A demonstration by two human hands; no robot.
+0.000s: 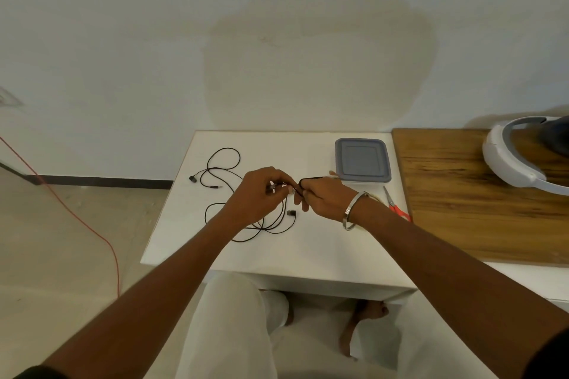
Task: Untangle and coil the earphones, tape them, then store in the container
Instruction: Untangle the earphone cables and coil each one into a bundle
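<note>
Both my hands are raised a little over the white table [308,255], close together near its middle. My left hand [257,194] has its fingers curled and pinches the black cable of the earphones [221,163] between thumb and fingertips. My right hand [323,198] is just to the right of it, also curled, and grips the same cable; a small loop of the cable comes out above its knuckles. Between the two hands a short piece of cable is stretched. On my right wrist I wear a metal bangle [354,209].

Most of the cable lies loose on the table. On the far left it makes a round loop, with one earbud [193,178] at the left and the jack plug [216,186] just beside it to the right. Under my left hand several curves of cable lie over each other, nearer to me. A second earbud [291,212] lies on the table just below the gap between my hands.

At the far right corner of the table stands the container [363,160], square, with a grey lid closed on it. Scissors with red handles [397,204] lie near it, at the right edge, partly hidden by my right wrist. Right of the table is a wooden surface [462,194] with a white headset [520,154] on it. On the floor at the left runs a red cord [77,218].
</note>
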